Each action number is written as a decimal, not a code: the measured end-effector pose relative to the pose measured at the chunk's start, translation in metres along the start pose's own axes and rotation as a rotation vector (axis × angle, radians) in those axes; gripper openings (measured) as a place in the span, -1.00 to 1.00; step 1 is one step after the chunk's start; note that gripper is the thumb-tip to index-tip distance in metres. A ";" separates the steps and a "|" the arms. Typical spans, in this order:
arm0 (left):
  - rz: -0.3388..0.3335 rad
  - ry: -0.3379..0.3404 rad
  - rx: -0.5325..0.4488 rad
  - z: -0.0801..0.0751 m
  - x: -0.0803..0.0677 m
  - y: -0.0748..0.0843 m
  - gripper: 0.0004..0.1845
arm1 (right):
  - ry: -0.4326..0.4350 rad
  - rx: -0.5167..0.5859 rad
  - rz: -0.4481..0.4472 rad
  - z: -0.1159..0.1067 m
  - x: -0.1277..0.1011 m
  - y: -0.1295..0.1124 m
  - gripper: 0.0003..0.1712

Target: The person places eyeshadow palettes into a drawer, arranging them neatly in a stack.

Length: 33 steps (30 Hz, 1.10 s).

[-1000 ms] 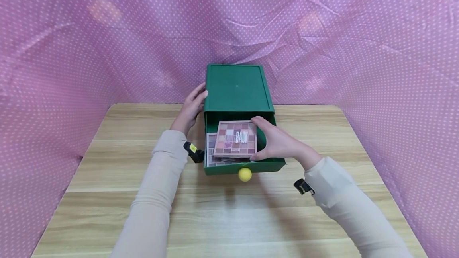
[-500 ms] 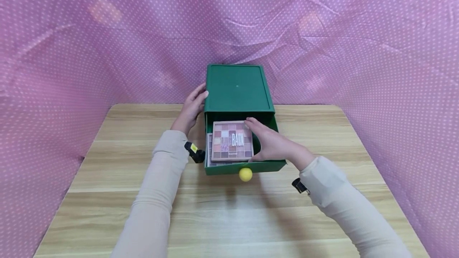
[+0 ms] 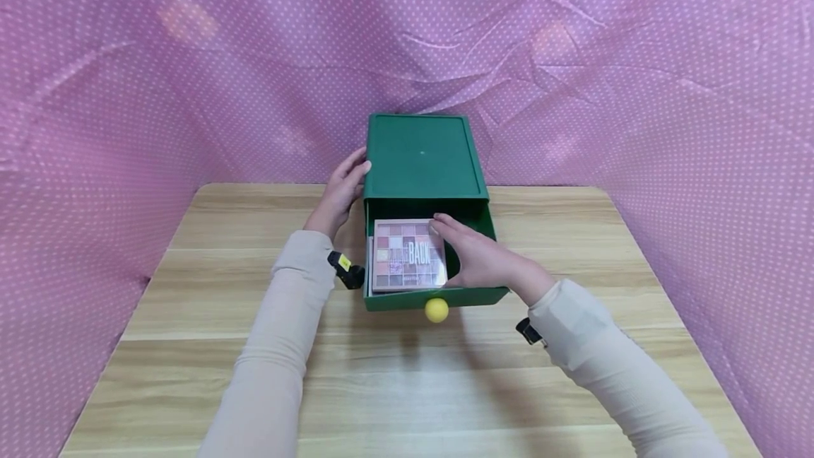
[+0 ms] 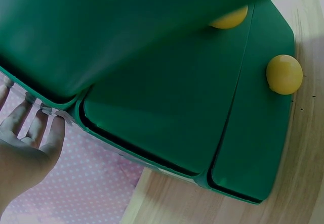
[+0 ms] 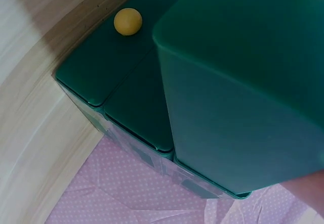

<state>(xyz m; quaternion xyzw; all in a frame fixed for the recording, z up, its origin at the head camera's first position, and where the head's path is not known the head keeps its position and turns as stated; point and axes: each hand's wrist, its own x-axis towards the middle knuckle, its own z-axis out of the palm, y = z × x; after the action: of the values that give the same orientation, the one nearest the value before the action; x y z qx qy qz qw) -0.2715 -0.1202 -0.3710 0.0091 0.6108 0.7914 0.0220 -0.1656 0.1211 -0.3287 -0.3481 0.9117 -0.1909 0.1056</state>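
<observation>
A green drawer cabinet (image 3: 421, 154) stands at the back of the table, its top drawer (image 3: 473, 295) pulled out. In that drawer an eyeshadow palette (image 3: 407, 249) with "BACK" on its lid lies at the left side. My right hand (image 3: 486, 256) spans the palette's right part, fingers at the far edge and thumb at the near edge. Beneath it, a strip of another palette (image 3: 370, 260) shows at the left. My left hand (image 3: 340, 193) rests against the cabinet's left side. Its fingers (image 4: 38, 128) touch the side wall in the left wrist view.
A yellow ball knob (image 3: 436, 310) sits on the drawer front. Two closed lower drawers appear in the wrist views, one with a yellow knob (image 5: 127, 21). Polka-dot pink cloth (image 3: 407, 34) hangs behind the wooden table (image 3: 407, 387).
The palette has moved left and slightly toward me, levelling over the one below, which it now mostly covers. My right hand moved left with it. The left hand stays in place.
</observation>
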 end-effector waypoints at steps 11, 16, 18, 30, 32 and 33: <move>-0.002 0.001 0.004 0.000 0.000 -0.001 -0.52 | -0.034 0.105 0.045 -0.003 -0.005 -0.002 -0.01; -0.007 0.002 0.010 0.000 -0.001 -0.001 -0.52 | -0.028 0.169 0.029 -0.006 -0.008 -0.003 -0.12; -0.008 0.001 0.012 0.000 -0.001 -0.001 -0.52 | -0.017 0.187 0.016 -0.006 -0.010 -0.003 -0.16; 0.002 0.006 0.021 0.002 -0.002 -0.002 -0.52 | 0.086 0.416 -0.032 -0.009 -0.037 -0.014 -0.26; 0.000 0.007 0.024 0.002 -0.003 -0.002 -0.52 | 0.101 0.458 -0.047 -0.008 -0.043 -0.018 -0.27; -0.001 0.006 0.025 0.002 -0.003 -0.002 -0.51 | 0.108 0.475 -0.057 -0.006 -0.045 -0.020 -0.27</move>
<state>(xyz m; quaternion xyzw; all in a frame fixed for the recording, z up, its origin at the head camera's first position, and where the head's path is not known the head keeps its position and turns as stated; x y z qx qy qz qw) -0.2687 -0.1183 -0.3720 0.0066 0.6208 0.7837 0.0205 -0.1224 0.1396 -0.3117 -0.3284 0.8354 -0.4211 0.1302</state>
